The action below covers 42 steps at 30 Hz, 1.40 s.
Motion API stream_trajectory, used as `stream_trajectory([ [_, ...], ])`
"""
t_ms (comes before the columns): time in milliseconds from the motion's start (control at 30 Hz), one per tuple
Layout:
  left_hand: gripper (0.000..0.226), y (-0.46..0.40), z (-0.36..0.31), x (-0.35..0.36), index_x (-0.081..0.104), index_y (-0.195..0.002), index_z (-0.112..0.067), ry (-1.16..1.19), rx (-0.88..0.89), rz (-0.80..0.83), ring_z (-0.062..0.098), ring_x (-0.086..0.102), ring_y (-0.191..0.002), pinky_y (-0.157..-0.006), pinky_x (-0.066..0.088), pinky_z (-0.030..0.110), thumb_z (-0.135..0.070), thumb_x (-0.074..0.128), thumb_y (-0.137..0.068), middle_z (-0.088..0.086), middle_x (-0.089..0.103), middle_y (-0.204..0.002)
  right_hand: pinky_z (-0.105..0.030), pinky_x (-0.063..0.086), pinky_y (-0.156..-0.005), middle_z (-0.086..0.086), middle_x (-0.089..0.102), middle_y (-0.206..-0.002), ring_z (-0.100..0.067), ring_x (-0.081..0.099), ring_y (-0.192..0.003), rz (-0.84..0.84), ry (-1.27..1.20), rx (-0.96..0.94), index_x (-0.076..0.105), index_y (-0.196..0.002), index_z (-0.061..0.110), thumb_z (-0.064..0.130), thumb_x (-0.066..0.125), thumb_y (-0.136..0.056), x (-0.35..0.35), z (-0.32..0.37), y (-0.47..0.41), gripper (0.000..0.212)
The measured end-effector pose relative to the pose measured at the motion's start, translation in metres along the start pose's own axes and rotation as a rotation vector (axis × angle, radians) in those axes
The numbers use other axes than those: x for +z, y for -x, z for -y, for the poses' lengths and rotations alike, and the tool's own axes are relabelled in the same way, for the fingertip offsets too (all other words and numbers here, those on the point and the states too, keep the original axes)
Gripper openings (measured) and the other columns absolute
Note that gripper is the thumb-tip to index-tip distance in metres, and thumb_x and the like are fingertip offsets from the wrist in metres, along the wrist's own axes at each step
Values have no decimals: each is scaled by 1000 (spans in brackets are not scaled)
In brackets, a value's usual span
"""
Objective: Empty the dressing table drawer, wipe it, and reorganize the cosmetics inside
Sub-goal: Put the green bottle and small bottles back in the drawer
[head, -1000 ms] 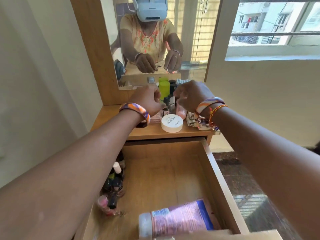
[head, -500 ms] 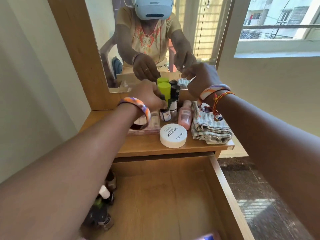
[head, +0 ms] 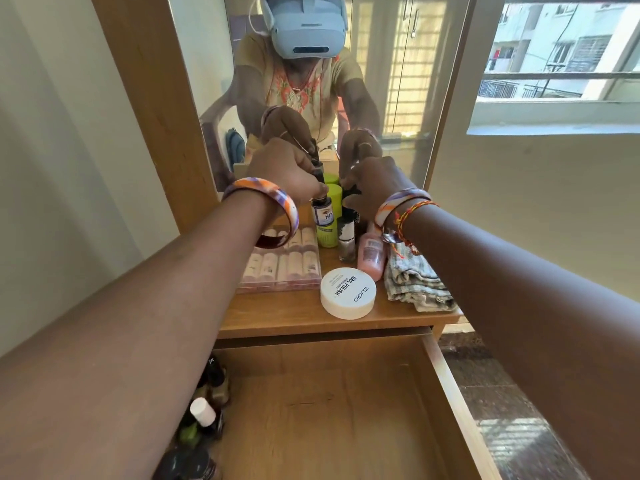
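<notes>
The left hand (head: 287, 171) is pinching the cap of a dark vial (head: 322, 211) lifted over the tabletop (head: 277, 313); swinging it could be toppling the crowded bottles (head: 346, 237). The right hand (head: 372, 181) is curling round something black among them, unclear what. The drawer (head: 329, 410) is sitting open below.

free: drawer (head: 346, 427) floor middle and right | blocked: bottles (head: 204, 417) along drawer's left wall | counter (head: 277, 317): front strip bare; jar (head: 348, 293), palette (head: 280, 268), cloth (head: 415, 282) crowd the rest
</notes>
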<state>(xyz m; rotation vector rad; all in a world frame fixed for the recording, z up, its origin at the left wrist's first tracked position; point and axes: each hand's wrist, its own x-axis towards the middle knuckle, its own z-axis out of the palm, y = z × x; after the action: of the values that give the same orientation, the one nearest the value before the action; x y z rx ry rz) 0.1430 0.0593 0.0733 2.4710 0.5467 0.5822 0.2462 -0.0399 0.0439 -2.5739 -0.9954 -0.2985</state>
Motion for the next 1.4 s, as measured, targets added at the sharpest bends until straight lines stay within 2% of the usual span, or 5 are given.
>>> stream_trajectory([
  [467, 25, 22, -18, -15, 71, -97, 1, 133, 51, -50, 28, 67, -92, -77, 52, 32, -18, 71, -80, 17, 71, -95, -10, 29, -54, -11, 68, -97, -17, 47, -77, -350, -210, 26, 72, -101, 11, 10, 58, -79, -49, 13, 25, 26],
  [567, 25, 36, -27, -25, 71, -95, 2, 156, 79, -32, 28, 67, -89, -78, 53, 34, -18, 73, -78, 17, 71, -93, -16, 35, -63, -11, 68, -92, -16, 49, -78, -368, -246, 40, 74, -99, 13, 18, 61, -78, -65, 20, 44, 25],
  [867, 21, 99, -31, -30, 71, -93, -3, 148, 66, 268, 12, 57, -69, -63, 49, 27, -15, 74, -76, 3, 64, -76, -3, 33, -39, 0, 58, -76, -7, 47, -62, -62, -274, 119, 75, -87, 12, 25, 67, -78, -73, 27, 118, 18],
  [1233, 9, 155, 5, 51, 70, -82, -13, 71, -67, 491, 11, 57, -56, -42, 43, 12, -13, 75, -74, -1, 63, -66, -23, 48, -61, -1, 67, -88, -20, 62, -80, 356, -7, 111, 65, -71, 16, 12, 74, -70, -33, 8, 179, 9],
  [1400, 20, 158, 12, 93, 73, -95, -10, 80, -114, 365, 17, 65, -91, -74, 48, 20, -11, 74, -75, 5, 72, -99, -28, 48, -69, -3, 67, -103, -24, 63, -96, 303, 126, 100, 70, -98, 17, 15, 66, -80, -4, -12, 187, 19],
])
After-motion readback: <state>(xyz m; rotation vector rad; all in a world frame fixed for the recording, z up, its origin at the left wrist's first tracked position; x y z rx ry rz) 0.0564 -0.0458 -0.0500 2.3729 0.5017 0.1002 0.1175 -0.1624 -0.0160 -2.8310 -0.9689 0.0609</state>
